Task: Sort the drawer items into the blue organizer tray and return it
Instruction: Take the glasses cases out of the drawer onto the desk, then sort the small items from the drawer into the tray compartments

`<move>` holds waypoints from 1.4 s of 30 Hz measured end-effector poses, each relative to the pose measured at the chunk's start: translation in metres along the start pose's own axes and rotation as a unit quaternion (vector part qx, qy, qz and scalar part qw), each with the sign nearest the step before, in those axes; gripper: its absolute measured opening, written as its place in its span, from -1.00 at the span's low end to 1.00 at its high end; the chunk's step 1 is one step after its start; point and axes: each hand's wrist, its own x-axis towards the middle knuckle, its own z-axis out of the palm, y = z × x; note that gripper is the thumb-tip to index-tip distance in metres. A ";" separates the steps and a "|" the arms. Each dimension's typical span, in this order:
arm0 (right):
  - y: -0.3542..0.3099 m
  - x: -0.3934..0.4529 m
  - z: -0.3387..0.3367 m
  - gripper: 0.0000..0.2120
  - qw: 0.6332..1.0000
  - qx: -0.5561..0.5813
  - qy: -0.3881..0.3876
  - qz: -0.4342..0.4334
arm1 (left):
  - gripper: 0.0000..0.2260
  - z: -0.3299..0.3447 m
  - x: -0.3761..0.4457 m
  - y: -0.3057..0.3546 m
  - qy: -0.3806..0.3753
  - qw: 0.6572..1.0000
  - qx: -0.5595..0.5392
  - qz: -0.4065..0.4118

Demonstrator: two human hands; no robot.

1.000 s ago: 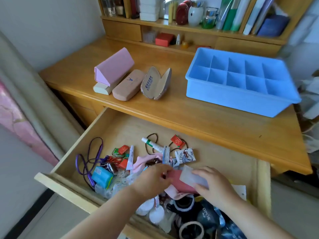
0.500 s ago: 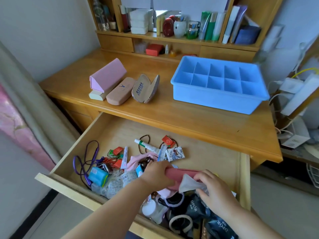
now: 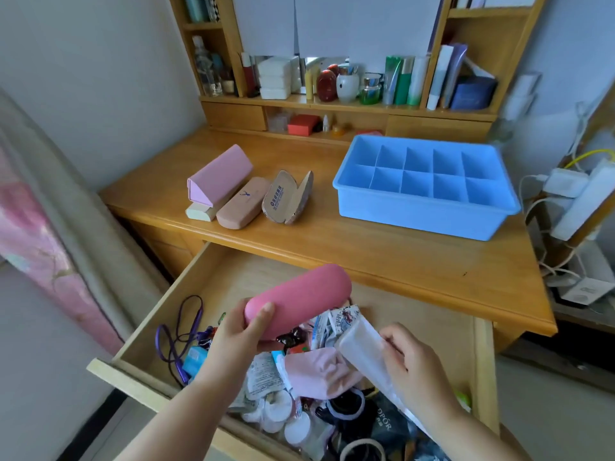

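Wooden desk top [image 3: 382, 251] carries a blue plastic divided organizer tray [image 3: 422, 207] at two o'clock, its compartments bare. Below, the open wooden drawer [image 3: 233, 271] holds a jumble of small items. Over it the left hand [image 3: 236, 334] grips a rounded pink oblong case [image 3: 298, 299] at ten o'clock of the right hand [image 3: 412, 361], which pinches a translucent white plastic packet [image 3: 362, 347].

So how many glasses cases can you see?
5. Four sit on the desk: a pink triangular case atop a cream case, a tan case, and an open case. The left hand holds a pink case. The drawer clutter may hide more.
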 end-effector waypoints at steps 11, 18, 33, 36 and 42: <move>0.014 0.069 0.032 -0.77 0.920 0.231 -0.110 0.297 | -0.92 -0.054 0.099 0.080 0.132 0.933 -0.333 0.020; 0.037 0.071 0.043 -0.71 0.920 0.252 -0.151 0.260 | -0.72 -0.042 0.201 0.112 0.181 0.971 -0.154 -0.023; -0.024 0.044 0.020 -0.75 0.935 0.290 -0.113 0.173 | -0.82 0.034 0.019 0.014 -0.101 0.972 0.194 0.081; -0.039 0.036 0.010 -0.79 0.948 0.269 -0.107 0.133 | -0.90 0.063 -0.012 0.000 -0.142 0.983 0.111 0.046; -0.036 0.015 -0.030 -0.83 0.930 0.262 -0.121 0.226 | -0.71 0.081 -0.024 0.016 -0.025 0.947 0.148 0.285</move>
